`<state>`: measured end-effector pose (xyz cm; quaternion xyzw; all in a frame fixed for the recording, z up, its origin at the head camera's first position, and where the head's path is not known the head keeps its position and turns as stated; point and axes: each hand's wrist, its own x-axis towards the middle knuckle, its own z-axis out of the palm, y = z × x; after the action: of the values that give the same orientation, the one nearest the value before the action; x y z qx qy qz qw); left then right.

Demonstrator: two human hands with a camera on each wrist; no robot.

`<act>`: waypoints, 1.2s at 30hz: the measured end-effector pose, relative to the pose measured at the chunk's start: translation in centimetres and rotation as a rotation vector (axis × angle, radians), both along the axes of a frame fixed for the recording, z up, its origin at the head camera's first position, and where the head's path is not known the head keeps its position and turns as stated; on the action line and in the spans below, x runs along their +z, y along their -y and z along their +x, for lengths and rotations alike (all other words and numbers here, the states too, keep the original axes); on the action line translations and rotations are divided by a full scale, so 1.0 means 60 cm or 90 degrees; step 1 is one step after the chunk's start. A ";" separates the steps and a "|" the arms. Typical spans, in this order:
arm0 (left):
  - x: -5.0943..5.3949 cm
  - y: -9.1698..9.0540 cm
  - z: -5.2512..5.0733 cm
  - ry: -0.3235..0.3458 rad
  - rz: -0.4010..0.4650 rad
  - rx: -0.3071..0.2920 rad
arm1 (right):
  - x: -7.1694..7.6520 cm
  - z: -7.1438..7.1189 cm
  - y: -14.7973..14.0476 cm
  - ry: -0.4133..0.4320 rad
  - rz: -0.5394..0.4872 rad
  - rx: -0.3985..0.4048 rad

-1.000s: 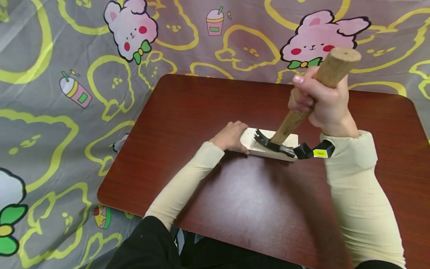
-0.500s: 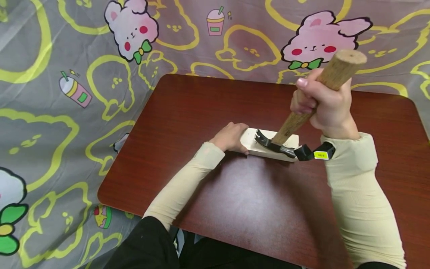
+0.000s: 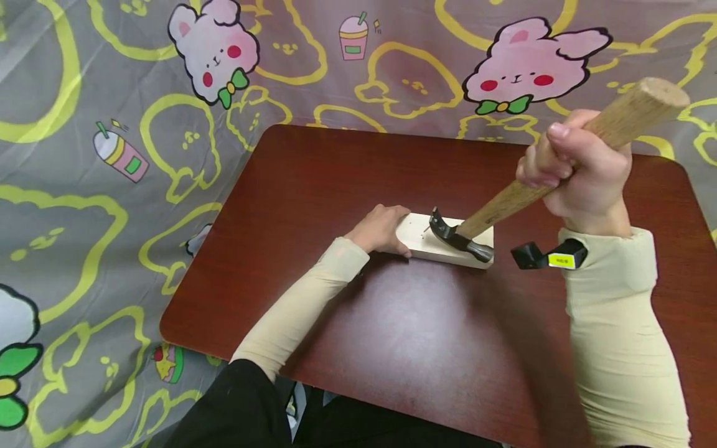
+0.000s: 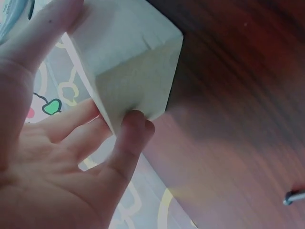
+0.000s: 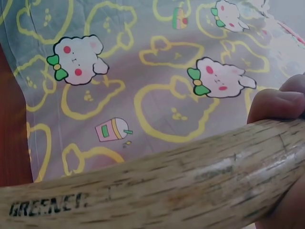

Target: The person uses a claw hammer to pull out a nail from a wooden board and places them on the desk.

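Observation:
My right hand (image 3: 588, 171) grips the wooden handle of a claw hammer (image 3: 515, 202), whose end points up to the right. The black hammer head lies on a pale wooden block (image 3: 414, 233), its claw tilted upward and its striking face near the block's right end. A thin nail (image 3: 427, 229) shows beside the claw; how it meets the claw is too small to tell. My left hand (image 3: 381, 229) holds the block's left end between thumb and fingers. In the left wrist view, fingers touch the block's end face (image 4: 138, 81). Printed letters mark the handle (image 5: 152, 188) in the right wrist view.
A reddish-brown table (image 3: 313, 168) with rounded corners bears the block. A patterned cloth (image 3: 313, 56) hangs behind it and to the left. A small metal piece (image 4: 293, 197) shows at the left wrist view's right edge; its kind is unclear.
My right hand has moved right, leaning the hammer handle further over. The claw has tipped up, and the nail beside it now shows more clearly. My left hand and the block stay nearly in place.

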<state>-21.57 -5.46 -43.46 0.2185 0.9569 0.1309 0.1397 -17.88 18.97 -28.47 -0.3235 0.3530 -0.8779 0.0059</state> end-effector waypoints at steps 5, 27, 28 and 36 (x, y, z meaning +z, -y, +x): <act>-0.006 0.004 0.003 -0.005 0.008 0.009 | 0.000 -0.002 0.010 0.005 0.006 -0.001; 0.027 -0.019 0.030 -0.019 0.204 -0.035 | -0.010 0.025 0.011 -0.017 -0.092 0.037; 0.029 -0.021 0.032 -0.015 0.223 -0.030 | -0.010 0.027 0.010 -0.019 -0.097 0.043; 0.030 -0.032 0.034 -0.021 0.255 0.008 | -0.011 0.031 0.009 -0.032 -0.095 0.049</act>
<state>-19.53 -3.56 -41.69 0.2381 0.9152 0.3159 0.0773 -16.01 18.41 -29.12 -0.3581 0.2736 -0.8927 0.0066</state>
